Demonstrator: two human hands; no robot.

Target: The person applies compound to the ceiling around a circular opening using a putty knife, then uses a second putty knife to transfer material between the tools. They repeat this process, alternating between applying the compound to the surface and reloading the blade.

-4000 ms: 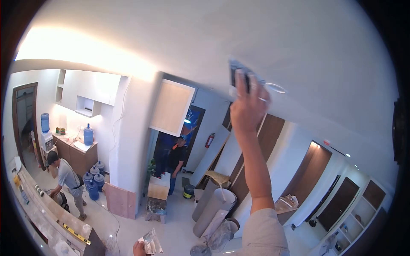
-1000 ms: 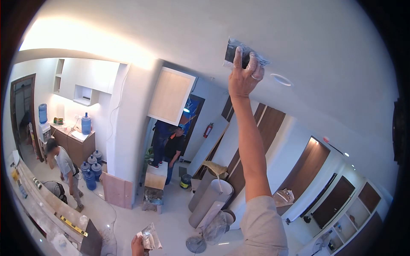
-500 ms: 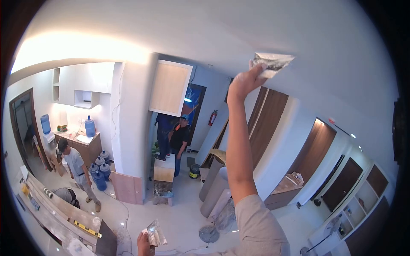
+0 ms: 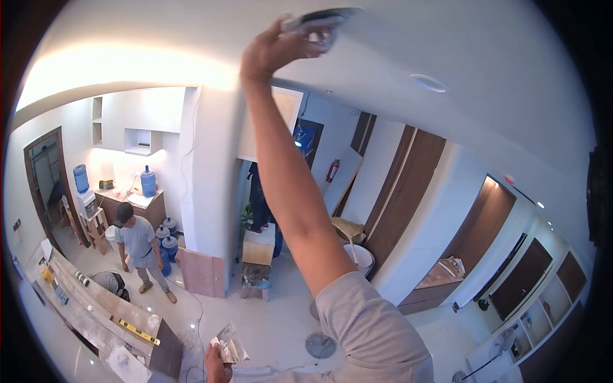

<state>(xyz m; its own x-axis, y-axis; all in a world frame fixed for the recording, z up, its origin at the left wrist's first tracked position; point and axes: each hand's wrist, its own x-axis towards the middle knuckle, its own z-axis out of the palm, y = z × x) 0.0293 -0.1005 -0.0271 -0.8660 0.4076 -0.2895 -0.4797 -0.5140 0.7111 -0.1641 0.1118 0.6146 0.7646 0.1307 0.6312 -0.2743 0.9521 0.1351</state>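
My right hand (image 4: 274, 54) is raised high to the ceiling (image 4: 396, 45), its fingers wrapped round a putty knife (image 4: 322, 24). The wide blade is blurred and lies right at the ceiling surface. Low in the view, my left hand (image 4: 217, 365) grips a second putty knife (image 4: 231, 345), a broad metal blade smeared with pale putty. A white oval ring (image 4: 429, 83) shows in the ceiling to the right of my raised hand.
At left, a person in a grey shirt (image 4: 139, 242) stands near blue water bottles (image 4: 168, 247). Another person's legs (image 4: 257, 198) show on a platform (image 4: 258, 250) behind my arm. A long counter (image 4: 96, 300) bears a yellow level (image 4: 139, 332). A fan base (image 4: 320, 345) stands on the floor.
My right hand has swept left and up along the ceiling with its putty knife, uncovering the oval ring. My left hand stays low. The person in grey has turned and stands more upright.
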